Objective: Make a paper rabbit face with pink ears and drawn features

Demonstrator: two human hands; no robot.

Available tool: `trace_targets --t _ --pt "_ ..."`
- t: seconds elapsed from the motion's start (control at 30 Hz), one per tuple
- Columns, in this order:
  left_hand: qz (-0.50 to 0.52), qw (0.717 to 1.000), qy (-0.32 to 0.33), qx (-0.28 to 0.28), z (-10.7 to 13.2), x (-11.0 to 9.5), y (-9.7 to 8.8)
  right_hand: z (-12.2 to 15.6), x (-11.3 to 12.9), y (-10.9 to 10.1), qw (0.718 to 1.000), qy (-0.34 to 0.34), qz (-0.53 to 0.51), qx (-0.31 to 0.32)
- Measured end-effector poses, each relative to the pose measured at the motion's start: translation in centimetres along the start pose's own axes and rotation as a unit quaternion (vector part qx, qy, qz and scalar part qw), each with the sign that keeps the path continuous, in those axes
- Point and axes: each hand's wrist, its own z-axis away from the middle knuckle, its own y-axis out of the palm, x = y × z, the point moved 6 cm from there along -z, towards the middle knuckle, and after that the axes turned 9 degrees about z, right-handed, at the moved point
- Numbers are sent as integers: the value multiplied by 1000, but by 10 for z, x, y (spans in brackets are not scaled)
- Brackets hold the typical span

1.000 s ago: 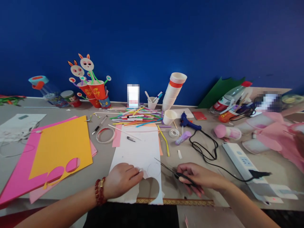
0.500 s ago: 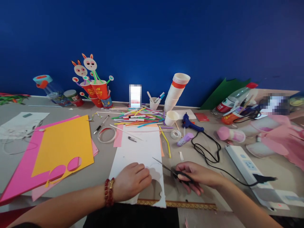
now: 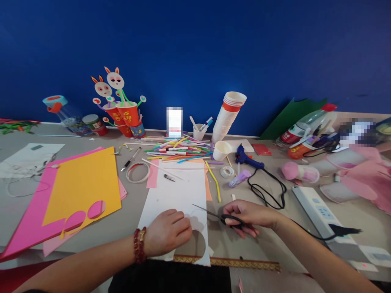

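On the table in front of me lies a white paper sheet (image 3: 179,191) with a large round cut-out near its lower right edge. My left hand (image 3: 169,232), fingers curled, rests on its lower part and grips it; the thumb and fingertips are partly hidden. In my right hand (image 3: 247,217) is a pair of black-handled scissors (image 3: 233,220), fingers through the loops. Their blades point left over the sheet's right edge, beside faint rounded outlines above the cut-out, and look nearly closed. A pen cap (image 3: 169,178) sits on the sheet.
Pipe cleaners and markers (image 3: 180,148) spread behind the sheet. A glue gun (image 3: 248,158) and its cord lie right, near a power strip (image 3: 324,211). Orange card (image 3: 88,179) is at left. Paper cups (image 3: 227,116) stand stacked by the wall. A patterned strip (image 3: 244,263) runs along the front edge.
My right hand has moved slightly left and up, carrying the scissors further over the paper. The blades look closer together. The sheet's lower right edge has shifted a little left; my left hand barely moves.
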Motion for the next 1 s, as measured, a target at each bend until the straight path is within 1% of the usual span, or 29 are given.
trace_targets --t 0.47,0.7,1.0 --pt "6 1000 10 1 0 -1 0 3 1 0 1000 -11 -1 -19" --pt "9 1000 7 2 0 0 2 1 0 -5 1000 -12 3 -29" --pt "1 1000 12 0 0 -1 1 -3 -1 -13 999 -22 25 -27"
